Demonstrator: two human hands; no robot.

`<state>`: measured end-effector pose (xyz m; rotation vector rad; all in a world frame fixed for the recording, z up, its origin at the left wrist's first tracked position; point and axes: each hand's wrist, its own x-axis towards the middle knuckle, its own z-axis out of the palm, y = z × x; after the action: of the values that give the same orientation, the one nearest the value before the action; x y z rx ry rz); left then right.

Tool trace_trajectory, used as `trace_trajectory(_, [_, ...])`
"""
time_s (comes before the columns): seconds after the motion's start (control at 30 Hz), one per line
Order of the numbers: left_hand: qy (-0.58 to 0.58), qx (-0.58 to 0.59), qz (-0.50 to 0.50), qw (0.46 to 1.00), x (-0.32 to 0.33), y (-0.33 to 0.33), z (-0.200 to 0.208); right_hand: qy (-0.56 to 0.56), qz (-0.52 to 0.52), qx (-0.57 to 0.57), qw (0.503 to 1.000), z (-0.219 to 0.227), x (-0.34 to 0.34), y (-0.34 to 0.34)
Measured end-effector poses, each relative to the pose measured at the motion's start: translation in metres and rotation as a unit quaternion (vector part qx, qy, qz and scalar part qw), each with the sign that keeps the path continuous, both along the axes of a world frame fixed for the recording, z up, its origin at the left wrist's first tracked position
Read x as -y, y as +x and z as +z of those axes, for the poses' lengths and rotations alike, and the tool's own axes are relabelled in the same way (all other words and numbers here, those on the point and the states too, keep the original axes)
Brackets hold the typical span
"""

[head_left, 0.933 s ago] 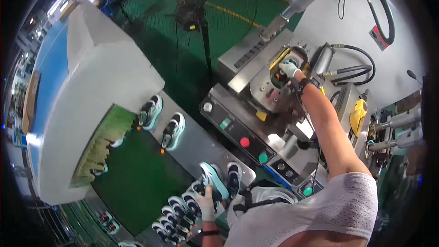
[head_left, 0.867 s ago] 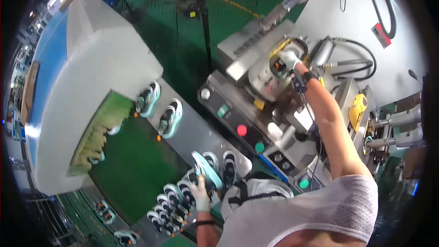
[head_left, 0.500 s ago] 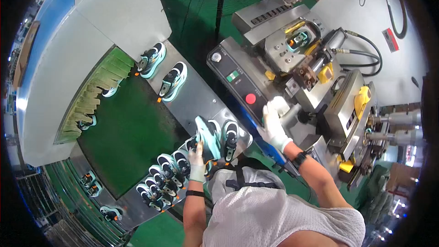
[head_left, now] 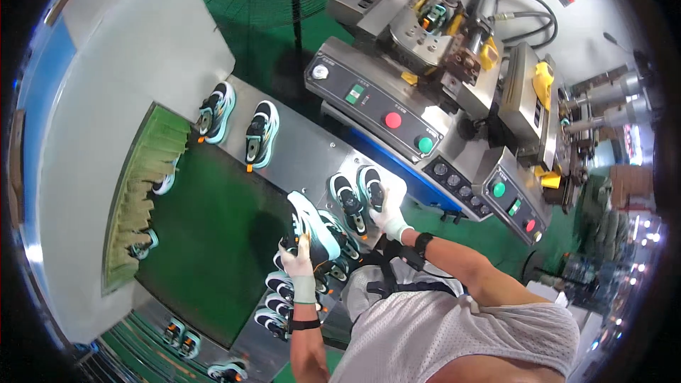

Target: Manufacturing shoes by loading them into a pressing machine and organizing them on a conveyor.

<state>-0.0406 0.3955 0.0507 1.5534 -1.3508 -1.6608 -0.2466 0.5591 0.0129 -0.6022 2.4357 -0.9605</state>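
Head view: metal ledge (head_left: 305, 152), green floor (head_left: 316, 0); left grip (head_left: 298, 264) clamped on raised shoe (head_left: 313, 225), right grip (head_left: 390, 218) touching another shoe (head_left: 368, 181), closure unclear.

A tilted, pale-soled shoe (head_left: 317, 227) was held in the gloved left hand (head_left: 298, 265) beside a row of shoes (head_left: 279, 286) — another shoe (head_left: 369, 181), at the metal table's (head_left: 303, 150) end, was touched by the gloved right hand (head_left: 390, 220). Two spaced-out shoes (head_left: 263, 133) were set near a grey housing (head_left: 152, 46).
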Motion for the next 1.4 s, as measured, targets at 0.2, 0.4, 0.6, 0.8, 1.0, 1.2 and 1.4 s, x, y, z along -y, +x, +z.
trace_trajectory(0.2, [-0.047, 0.041, -0.105, 0.993, 0.015, -0.015, 0.009, -0.033, -0.153, 0.131, 0.979, 0.048, -0.015, -0.014])
trace_trajectory(0.4, [-0.036, -0.023, -0.361, 0.931, -0.026, -0.099, 0.041, -0.154, -0.223, 0.065, 0.96, 0.137, -0.109, 0.021])
trace_trajectory(0.6, [-0.048, -0.093, -0.602, 0.792, -0.177, -0.159, 0.055, -0.209, -0.449, -0.027, 0.868, 0.171, -0.23, 0.096])
trace_trajectory(0.8, [-0.045, -0.197, -0.767, 0.609, -0.334, -0.159, 0.089, -0.254, -0.656, -0.127, 0.699, 0.18, -0.333, 0.206])
trace_trajectory(1.0, [-0.082, -0.265, -0.883, 0.377, -0.547, -0.099, 0.171, -0.154, -0.82, -0.268, 0.481, 0.227, -0.45, 0.331])
trace_trajectory(1.2, [-0.262, -0.443, -0.828, 0.222, -0.763, -0.04, 0.152, 0.072, -0.907, -0.198, 0.363, 0.232, -0.583, 0.415])
trace_trajectory(1.4, [-0.245, -0.395, -0.861, 0.205, -0.859, -0.015, 0.137, 0.152, -0.916, -0.109, 0.356, 0.197, -0.7, 0.412])
